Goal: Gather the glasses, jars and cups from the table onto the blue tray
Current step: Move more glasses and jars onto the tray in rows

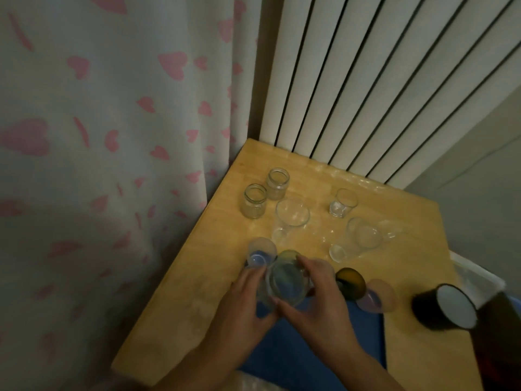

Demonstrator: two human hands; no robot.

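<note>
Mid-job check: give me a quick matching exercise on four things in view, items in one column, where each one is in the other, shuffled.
Items:
1. two small jars
2. clear glass
3. black cup
4. blue tray

Places:
A. under the hands, near table edge
B. far left of the table, side by side
C. held between both hands
D. right edge of the table

Pairs: 1-B, 2-C, 3-D, 4-A

Pretty crowded up front; both hands [282,303] are wrapped round a clear glass [286,286] over the blue tray [315,348]; a dark cup [351,283] blocks 3 o'clock, a bluish cup [260,253] at 11; bare table [183,320] is open at 9; two jars [265,196] and more glasses [291,214] crowd 12.
</note>
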